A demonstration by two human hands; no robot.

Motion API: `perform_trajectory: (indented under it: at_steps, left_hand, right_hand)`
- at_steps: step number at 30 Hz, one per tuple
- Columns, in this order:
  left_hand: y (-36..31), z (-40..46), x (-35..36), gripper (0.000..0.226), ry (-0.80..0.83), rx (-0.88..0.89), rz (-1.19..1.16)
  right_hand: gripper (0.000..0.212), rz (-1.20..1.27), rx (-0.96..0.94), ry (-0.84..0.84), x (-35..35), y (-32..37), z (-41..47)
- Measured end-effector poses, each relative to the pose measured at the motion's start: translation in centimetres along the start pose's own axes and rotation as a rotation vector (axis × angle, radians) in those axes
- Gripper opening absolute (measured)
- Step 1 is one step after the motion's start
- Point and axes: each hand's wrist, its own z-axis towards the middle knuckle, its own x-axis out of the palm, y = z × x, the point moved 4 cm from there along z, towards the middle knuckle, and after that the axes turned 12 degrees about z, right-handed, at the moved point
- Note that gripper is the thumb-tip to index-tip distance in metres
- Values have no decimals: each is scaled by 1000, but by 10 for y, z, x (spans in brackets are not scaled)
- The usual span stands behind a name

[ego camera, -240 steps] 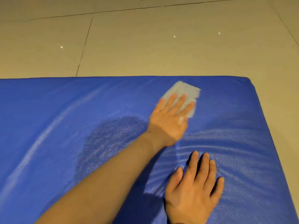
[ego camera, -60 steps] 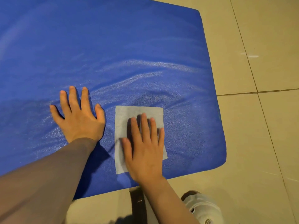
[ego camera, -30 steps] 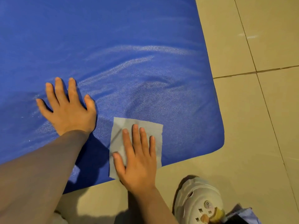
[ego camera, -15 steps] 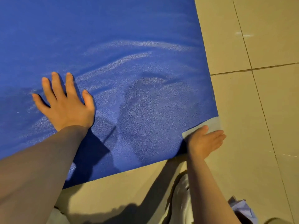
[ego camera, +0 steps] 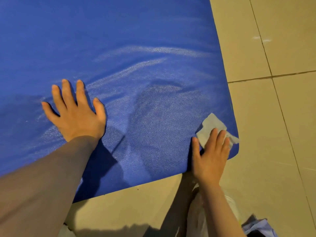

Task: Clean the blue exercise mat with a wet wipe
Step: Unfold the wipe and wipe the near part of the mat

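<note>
Right hand presses the wipe flat-fingered on the mat corner; left hand rests spread.

Open mat ahead, crowded near corner

We see the blue mat lying bare across its far and middle stretch, so a hand could sweep there freely, meeting only shallow ripples in the surface. Our left hand rests flat on the mat at the left, fingers spread, and its forearm crosses the near edge, blocking passage on that side. Our right hand presses the wet wipe at the mat's near right corner, filling that corner. Between the two hands a wide strip of mat stays open. The tiled floor to the right of the mat is bare; a crumpled bluish item lies at the bottom right edge, near our right forearm.
</note>
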Motion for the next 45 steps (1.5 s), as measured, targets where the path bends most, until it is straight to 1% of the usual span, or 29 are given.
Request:
perform_trajectory:
  at_steps: [2, 4, 6, 8, 10, 12, 14, 15, 16, 17, 18, 20, 23, 25, 27, 28, 31, 32, 34, 36, 40, 42, 43, 45]
  left_hand:
    - [-1, -1, -1, 60, 5, 3, 0]
    - [-2, -1, -1, 60, 12, 3, 3]
    - [-2, -1, -2, 60, 21, -7, 2]
    - [-2, -1, -4, 60, 25, -12, -3]
    - [-3, -1, -6, 59, 26, -15, -10]
    - [-4, -2, -7, 59, 30, -20, -12]
    - [-5, -2, -7, 60, 30, -18, -5]
    - [-5, -2, -7, 60, 28, -15, -2]
    - [-4, -2, -7, 60, 28, -13, 0]
    - [-4, -2, -7, 60, 30, -14, 1]
    - [-3, -2, -7, 60, 34, -15, -1]
    - [-3, -2, -7, 60, 39, -17, -6]
    - [-3, -1, -7, 59, 35, -12, -13]
    - [-4, -1, -7, 59, 34, -12, -17]
    - [-4, -1, -7, 59, 36, -11, -23]
    - [-4, -1, -7, 59, 36, -9, -27]
    - [-3, -1, -7, 59, 34, -4, -25]
    - [-3, -1, -6, 58, 33, -3, -22]
    - [-3, -1, -5, 58, 35, 4, -10]
    - [-3, 0, -4, 59, 46, 3, 15]
    - [-4, 0, -6, 59, 74, 19, 52]
    - [-5, 2, -9, 61, 153, 34, 78]
    - [-5, 5, -11, 62, 242, 47, 123]
    - [1, 16, -21, 68, 484, 92, 246]
  right_hand:
    - [89, -32, 28, 27, -2, 1, 33]
    - [83, -39, 48, 25, 2, 13, 59]
    - [76, -70, -8, 4, 15, 36, 64]
    - [73, -49, -141, 29, 33, 67, 52]
    - [64, 38, -305, 82, 51, 101, 25]
    - [59, 123, -458, 208, 64, 130, -10]
    - [58, 157, -643, 334, 70, 147, -43]
    - [59, 155, -705, 378, 70, 147, -52]
    - [62, 154, -725, 402, 69, 141, -50]
    - [65, 142, -714, 395, 66, 131, -39]
    - [68, 107, -681, 350, 61, 119, -21]
    - [72, -21, -556, 223, 47, 81, 29]
    - [80, -161, -365, 196, 19, 30, 93]
    - [83, -181, -295, 172, 11, 26, 105]
    - [87, -165, -257, 171, 18, 43, 94]
    - [85, -148, -299, 191, 24, 56, 83]
    - [68, -47, -591, 268, 50, 97, 25]
    - [64, -27, -656, 290, 58, 104, 6]
    - [59, -6, -712, 309, 65, 113, -19]
    - [58, -10, -749, 282, 67, 113, -23]
    - [65, -39, -772, 264, 69, 109, -18]
    - [72, -49, -763, 262, 71, 108, -19]
    - [73, -59, -766, 255, 71, 108, -19]
    - [68, -71, -770, 244, 70, 110, -17]
